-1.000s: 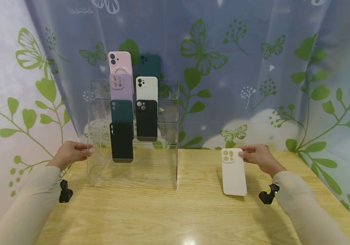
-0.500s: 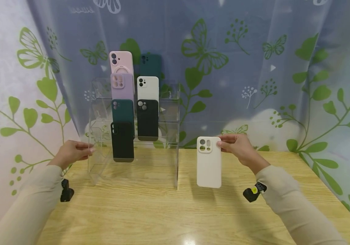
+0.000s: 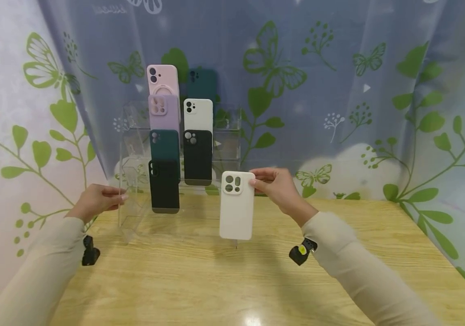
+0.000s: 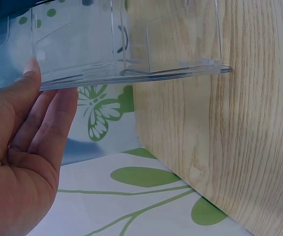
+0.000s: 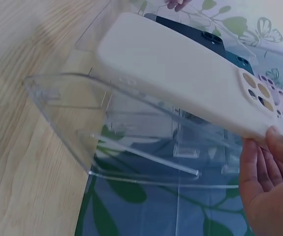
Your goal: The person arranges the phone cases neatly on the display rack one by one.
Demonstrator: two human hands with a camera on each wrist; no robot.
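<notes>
A cream phone case (image 3: 236, 213) hangs upright above the table, its upper right edge pinched between the thumb and fingers of my right hand (image 3: 277, 188). In the head view it overlaps the right side of a clear acrylic stepped stand (image 3: 135, 217). The left hand (image 3: 98, 201) pinches that stand's left side panel (image 4: 126, 77), thumb on the inner face and fingers outside. On the stand are a pink case (image 3: 163, 77), a lilac case (image 3: 169, 117), two dark green cases, a white case (image 3: 198, 115) and two black cases, the lower one (image 3: 165, 188) at front left.
The wooden table (image 3: 257, 280) carries the stand toward its back left. A blue curtain (image 3: 224, 40) printed with green leaves and butterflies hangs behind, with white patterned sides. Each wrist wears a small black camera (image 3: 91, 251).
My right hand has carried the cream phone case leftward and a little up, from the right of the stand to before its right side. The left hand stays on the stand.
</notes>
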